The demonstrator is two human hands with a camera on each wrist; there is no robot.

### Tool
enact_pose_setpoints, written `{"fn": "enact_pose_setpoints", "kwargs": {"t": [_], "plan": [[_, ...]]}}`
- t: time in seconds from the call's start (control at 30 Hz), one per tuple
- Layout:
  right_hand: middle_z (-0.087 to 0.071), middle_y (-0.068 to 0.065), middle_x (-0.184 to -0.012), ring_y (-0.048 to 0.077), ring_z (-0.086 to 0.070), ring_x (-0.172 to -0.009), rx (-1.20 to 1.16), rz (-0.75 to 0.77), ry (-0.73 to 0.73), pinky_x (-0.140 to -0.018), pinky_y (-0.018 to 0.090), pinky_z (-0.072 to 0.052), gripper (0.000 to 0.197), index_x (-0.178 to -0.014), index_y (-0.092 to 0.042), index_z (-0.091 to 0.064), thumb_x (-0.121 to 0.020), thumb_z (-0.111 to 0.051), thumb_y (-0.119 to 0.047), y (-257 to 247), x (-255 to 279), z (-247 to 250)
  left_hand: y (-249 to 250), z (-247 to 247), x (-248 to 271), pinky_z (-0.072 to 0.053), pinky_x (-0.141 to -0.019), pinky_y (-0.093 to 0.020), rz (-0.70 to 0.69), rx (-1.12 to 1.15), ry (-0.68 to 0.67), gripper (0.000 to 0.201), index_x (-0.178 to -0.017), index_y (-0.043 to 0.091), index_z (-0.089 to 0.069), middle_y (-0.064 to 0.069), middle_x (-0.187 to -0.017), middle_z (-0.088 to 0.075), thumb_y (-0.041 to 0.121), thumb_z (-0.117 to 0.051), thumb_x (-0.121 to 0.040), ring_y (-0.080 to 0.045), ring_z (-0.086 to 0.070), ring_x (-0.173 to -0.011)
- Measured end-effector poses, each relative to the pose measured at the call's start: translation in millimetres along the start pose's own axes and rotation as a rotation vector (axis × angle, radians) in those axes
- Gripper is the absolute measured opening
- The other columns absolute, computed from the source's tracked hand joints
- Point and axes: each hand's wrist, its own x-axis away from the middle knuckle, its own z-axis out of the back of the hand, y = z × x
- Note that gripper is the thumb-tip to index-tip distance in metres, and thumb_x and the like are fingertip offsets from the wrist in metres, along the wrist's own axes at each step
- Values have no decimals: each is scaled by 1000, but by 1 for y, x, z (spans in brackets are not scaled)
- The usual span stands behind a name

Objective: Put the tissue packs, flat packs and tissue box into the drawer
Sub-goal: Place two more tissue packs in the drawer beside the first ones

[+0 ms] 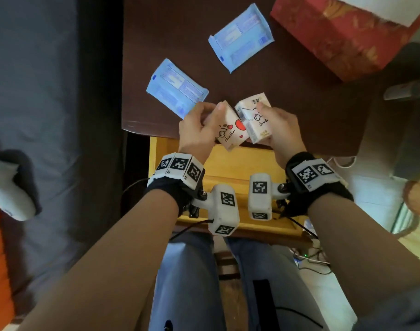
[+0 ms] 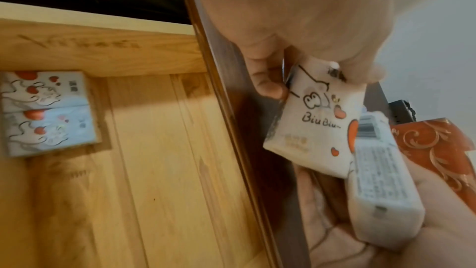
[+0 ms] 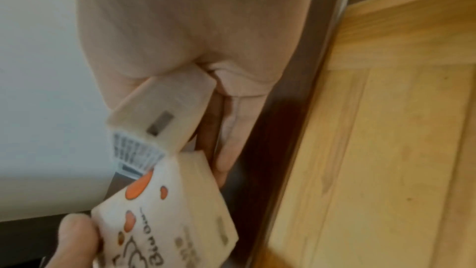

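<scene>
My left hand (image 1: pixel 199 125) grips a white tissue pack (image 1: pixel 230 130) printed with red hearts, and my right hand (image 1: pixel 275 127) grips a second tissue pack (image 1: pixel 253 118) beside it. Both packs hang at the dark table's front edge, above the open wooden drawer (image 1: pixel 228 166). In the left wrist view two more tissue packs (image 2: pixel 49 113) lie in the drawer's corner. Two blue flat packs (image 1: pixel 176 88) (image 1: pixel 241 37) lie on the table top. The red tissue box (image 1: pixel 342 37) stands at the table's far right.
The dark brown table (image 1: pixel 299 91) overhangs the drawer. A grey bed cover (image 1: pixel 49 91) lies to the left. Cables (image 1: pixel 309 259) trail on the floor by my right knee. A white cloth bundle (image 1: pixel 8 187) sits at the left edge.
</scene>
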Motion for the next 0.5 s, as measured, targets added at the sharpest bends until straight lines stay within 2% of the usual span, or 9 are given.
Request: {"fn": "enact_pose_setpoints", "kwargs": {"t": [0.1, 0.23, 0.3, 0.43, 0.5], "plan": [[-69, 1, -75, 16, -69, -71, -6, -32, 40, -74, 39, -59, 13, -75, -18, -62, -86, -62, -25, 15, 10, 13, -8, -10, 14, -44, -46, -21, 39, 38, -43, 39, -105, 12, -57, -9, -85, -66, 42, -53, -81, -14, -59, -62], [-70, 2, -82, 19, -71, -79, 22, -53, 42, -76, 42, -60, 12, -80, -19, -62, -86, -62, -29, 35, 24, 25, -19, -13, 31, -47, -53, -26, 140, 106, -87, 35, -112, 10, -55, -13, -93, -66, 22, -66, -80, -20, -62, -72], [-70, 1, -79, 16, -70, -73, 51, -40, 37, -71, 39, -60, 13, -83, -17, -63, -86, -62, -30, 48, 30, 28, -26, -12, 39, -52, -59, -29, 182, 116, -104, 31, -110, 10, -56, -15, -98, -68, 15, -67, -81, -23, -65, -81], [-69, 0, -82, 11, -67, -68, 85, -11, 42, -60, 24, -57, 19, -99, -10, -62, -87, -61, -25, 81, 42, 26, -52, -10, 53, -57, -71, -32, 230, 65, -146, 19, -97, 15, -59, -11, -102, -69, 15, -69, -81, -24, -67, -94], [-67, 1, -84, 9, -66, -67, 83, -26, 37, -58, 20, -56, 27, -108, -3, -60, -88, -60, -20, 102, 45, 22, -74, -7, 55, -58, -79, -39, 253, 14, -156, 19, -94, 20, -60, -9, -104, -69, 14, -70, -79, -23, -67, -95]]}}
